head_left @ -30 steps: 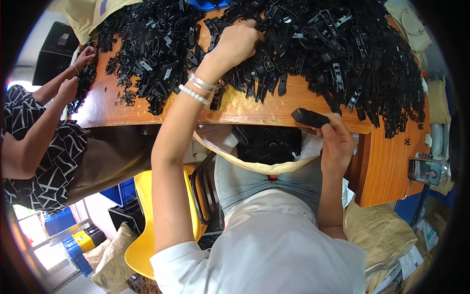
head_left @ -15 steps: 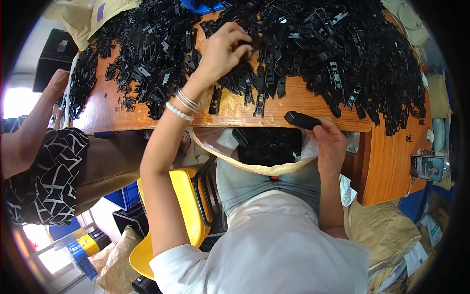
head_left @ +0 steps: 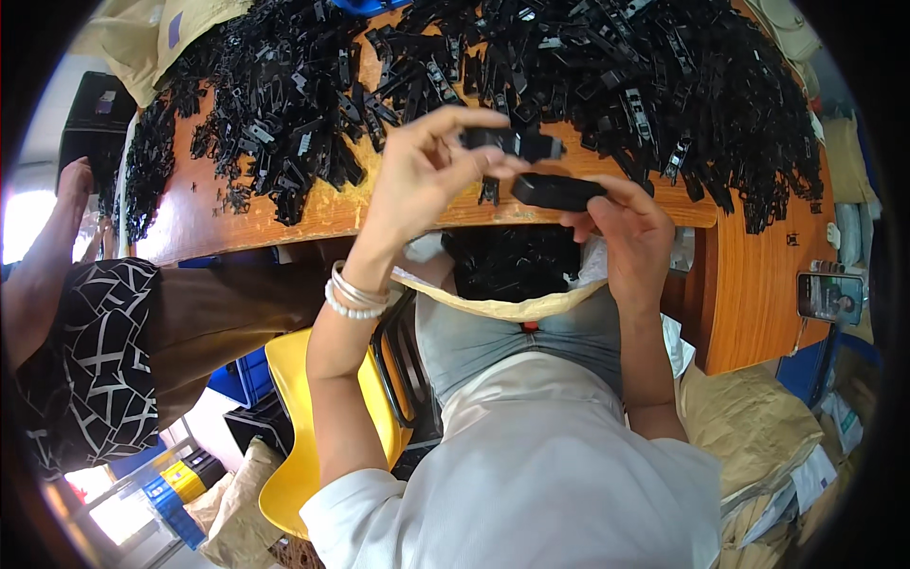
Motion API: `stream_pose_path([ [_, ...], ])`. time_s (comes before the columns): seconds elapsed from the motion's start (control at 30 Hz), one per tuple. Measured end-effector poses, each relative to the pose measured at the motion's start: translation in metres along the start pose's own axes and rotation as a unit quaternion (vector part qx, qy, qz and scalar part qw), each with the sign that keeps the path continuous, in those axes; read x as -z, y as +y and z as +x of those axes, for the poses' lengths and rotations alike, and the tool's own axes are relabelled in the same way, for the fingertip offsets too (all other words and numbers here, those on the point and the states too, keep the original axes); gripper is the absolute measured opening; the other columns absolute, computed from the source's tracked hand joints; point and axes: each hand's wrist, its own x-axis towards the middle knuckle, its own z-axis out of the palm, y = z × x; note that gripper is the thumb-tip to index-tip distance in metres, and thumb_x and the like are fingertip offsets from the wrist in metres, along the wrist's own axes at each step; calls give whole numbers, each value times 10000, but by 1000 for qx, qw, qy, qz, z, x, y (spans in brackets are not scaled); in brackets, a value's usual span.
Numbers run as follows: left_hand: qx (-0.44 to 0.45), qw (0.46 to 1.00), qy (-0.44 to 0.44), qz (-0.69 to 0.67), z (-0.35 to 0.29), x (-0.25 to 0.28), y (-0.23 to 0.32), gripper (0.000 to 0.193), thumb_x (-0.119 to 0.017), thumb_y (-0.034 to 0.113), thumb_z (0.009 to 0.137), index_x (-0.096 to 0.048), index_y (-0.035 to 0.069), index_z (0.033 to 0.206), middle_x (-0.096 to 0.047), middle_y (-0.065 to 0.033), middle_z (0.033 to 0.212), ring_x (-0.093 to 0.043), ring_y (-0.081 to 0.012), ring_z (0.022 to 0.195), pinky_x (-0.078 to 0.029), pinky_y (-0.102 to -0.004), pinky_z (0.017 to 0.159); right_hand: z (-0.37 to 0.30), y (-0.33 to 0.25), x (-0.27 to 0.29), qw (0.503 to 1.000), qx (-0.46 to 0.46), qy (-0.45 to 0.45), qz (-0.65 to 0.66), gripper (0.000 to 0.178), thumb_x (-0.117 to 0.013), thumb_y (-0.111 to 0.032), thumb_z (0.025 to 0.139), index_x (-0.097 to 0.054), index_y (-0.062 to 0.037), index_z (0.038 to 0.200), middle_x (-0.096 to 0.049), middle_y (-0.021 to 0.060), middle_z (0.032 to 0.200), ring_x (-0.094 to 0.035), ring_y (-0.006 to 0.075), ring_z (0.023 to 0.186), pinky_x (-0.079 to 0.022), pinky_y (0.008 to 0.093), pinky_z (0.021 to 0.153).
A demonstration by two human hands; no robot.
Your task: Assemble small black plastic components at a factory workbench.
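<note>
Above the table's front edge, my left hand (head_left: 427,171) pinches a slim black plastic part (head_left: 517,144) between thumb and fingers; motion blurs it a little. Just below and to the right, my right hand (head_left: 630,228) grips a smooth, oblong black plastic piece (head_left: 557,192). The two pieces are close together, held nearly level. Beneath my hands an open sack (head_left: 517,308) with a pale brown rim rests at my lap, with black parts (head_left: 512,266) inside. Heaps of similar black plastic parts (head_left: 607,76) cover the far side of the wooden table (head_left: 327,213).
To the left, another person's arm (head_left: 57,218) reaches toward the table. A phone (head_left: 830,296) stands at the table's right side. A yellow chair (head_left: 327,427) is at my left, and brown paper sacks (head_left: 749,427) lie at the right. A blue tray (head_left: 370,6) shows at the far edge.
My left hand has drawn back from the heap toward me, now with a black part in it. My right hand has brought its piece left and up, close to the left hand.
</note>
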Motion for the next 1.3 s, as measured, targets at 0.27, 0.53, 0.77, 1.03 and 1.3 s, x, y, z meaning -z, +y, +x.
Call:
stream_pose_path([
  [0.27, -52, 981, -17, 184, -43, -15, 6, 444, -513, -58, 693, -526, 28, 1129, -561, -57, 693, -427, -57, 496, -339, -183, 463, -10, -5, -16, 992, 106, 4, -72, 213, -521, 33, 803, -524, 85, 1010, -593, 165, 902, -612, 182, 748, -520, 275, 676],
  [0.53, -136, 977, 36, 160, -53, -24, -9, 421, -526, -90, 677, -539, 12, 1086, -614, -122, 947, -596, -160, 736, -447, -221, 633, -18, -8, -12, 981, 137, -32, -133, 226, -530, 61, 790, -513, 102, 1011, -552, 143, 942, -590, 183, 833, -528, 288, 718],
  [0.77, -19, 993, 43, 110, -57, -33, 4, 384, -587, -71, 735, -501, -66, 1109, -588, -136, 1016, -577, -112, 821, -454, -214, 734, -20, -8, -12, 976, 113, -22, -183, 248, -540, 60, 781, -518, 86, 1027, -553, 145, 949, -579, 175, 837, -507, 274, 728],
  [1.03, -32, 981, -26, 188, -55, -29, 5, 391, -653, 31, 722, -513, -73, 1072, -613, -127, 819, -608, -130, 700, -479, -225, 612, -6, -15, -16, 940, 179, -68, -284, 309, -629, -84, 738, -569, 20, 1023, -551, 124, 992, -538, 187, 862, -438, 256, 728],
  [1.3, -37, 989, -2, 146, -61, -32, -12, 317, -657, 79, 716, -563, -50, 990, -619, -116, 788, -618, -156, 655, -478, -236, 580, -6, -18, -11, 932, 167, -78, -312, 253, -631, -74, 732, -593, 30, 960, -563, 116, 920, -545, 178, 800, -437, 242, 695],
])
